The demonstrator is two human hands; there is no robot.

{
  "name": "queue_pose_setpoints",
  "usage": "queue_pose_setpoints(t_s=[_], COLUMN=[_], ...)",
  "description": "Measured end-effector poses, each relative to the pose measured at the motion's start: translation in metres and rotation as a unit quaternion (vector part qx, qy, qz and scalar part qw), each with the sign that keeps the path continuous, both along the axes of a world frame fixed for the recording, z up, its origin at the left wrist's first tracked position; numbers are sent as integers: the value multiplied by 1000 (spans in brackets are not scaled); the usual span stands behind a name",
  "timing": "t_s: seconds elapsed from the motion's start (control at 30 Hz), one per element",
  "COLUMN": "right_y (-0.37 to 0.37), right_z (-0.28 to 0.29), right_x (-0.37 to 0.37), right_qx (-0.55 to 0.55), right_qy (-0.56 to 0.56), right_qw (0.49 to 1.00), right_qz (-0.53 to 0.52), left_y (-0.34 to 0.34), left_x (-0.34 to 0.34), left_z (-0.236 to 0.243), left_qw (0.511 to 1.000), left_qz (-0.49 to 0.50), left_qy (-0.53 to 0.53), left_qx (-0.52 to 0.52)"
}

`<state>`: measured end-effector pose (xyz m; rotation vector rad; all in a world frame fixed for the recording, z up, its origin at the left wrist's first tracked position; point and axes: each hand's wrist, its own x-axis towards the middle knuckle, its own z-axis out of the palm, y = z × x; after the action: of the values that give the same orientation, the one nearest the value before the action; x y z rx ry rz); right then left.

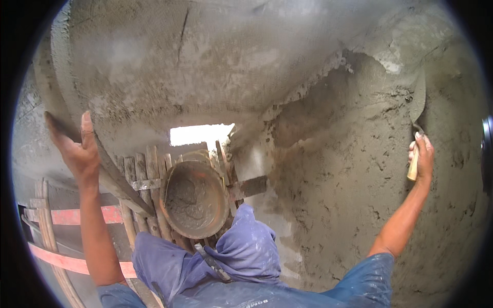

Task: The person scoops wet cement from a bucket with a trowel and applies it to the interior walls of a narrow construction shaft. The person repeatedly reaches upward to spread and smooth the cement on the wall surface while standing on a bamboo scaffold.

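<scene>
the hands are working far apart, one at each side of the view. the left hand point(77, 149) is reaching up and out, fingers wrapped over the top edge of a long straightedge board point(110, 172) that is slanting down from the upper left toward the scaffold; the palm is facing the camera and the thumb is sticking up beside the board's edge. the right hand point(421, 154) is stretched out to the right and closing around the pale wooden handle point(413, 169) of a plastering trowel point(418, 102), whose grey blade is standing almost upright and lying flat against the wet mortar point(359, 169) on the wall. that rough, darker coat is covering the right half of the wall, while the smoother plaster point(205, 56) is spreading over the upper left, with a ragged edge running between the two. below the middle, a round orange-rimmed pan point(195, 197) holding grey mortar is sitting on a scaffold platform of bundled wooden poles point(146, 177), just to the right of the board's lower end. a bright rectangular opening point(200, 134) is showing just above the pan. red and white bars point(72, 215) are crossing the lower left behind the left forearm. the person's blue trousers point(241, 256) and blue shirt sleeves are filling the bottom edge, one bent knee sitting just beneath the pan.
</scene>
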<state>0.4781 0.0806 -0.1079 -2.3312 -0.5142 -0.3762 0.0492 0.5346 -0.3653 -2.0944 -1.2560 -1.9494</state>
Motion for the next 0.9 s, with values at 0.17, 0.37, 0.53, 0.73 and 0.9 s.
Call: queue_pose_setpoints(t_s=[0.17, 0.37, 0.53, 0.73, 0.9], right_y=[64, 206, 228, 189, 152], right_z=[-114, -332, -463, -450, -434], right_x=[-37, -147, -194, -197, -186], right_qx=[-278, -632, -563, -517, -429], right_qy=[37, -31, -75, 126, 252], right_qw=[949, 663, 619, 674, 744], right_qz=[143, 401, 542, 512, 446], left_y=[1, 23, 15, 7, 15], left_x=[-2, 16, 28, 27, 22], left_z=[7, -11, -5, -6, -6], left_qw=[998, 995, 998, 997, 996], left_qz=[-39, -17, -6, -14, -13], left_qy=[28, 39, 36, 25, 39], left_qx=[31, 90, 47, 67, 76])
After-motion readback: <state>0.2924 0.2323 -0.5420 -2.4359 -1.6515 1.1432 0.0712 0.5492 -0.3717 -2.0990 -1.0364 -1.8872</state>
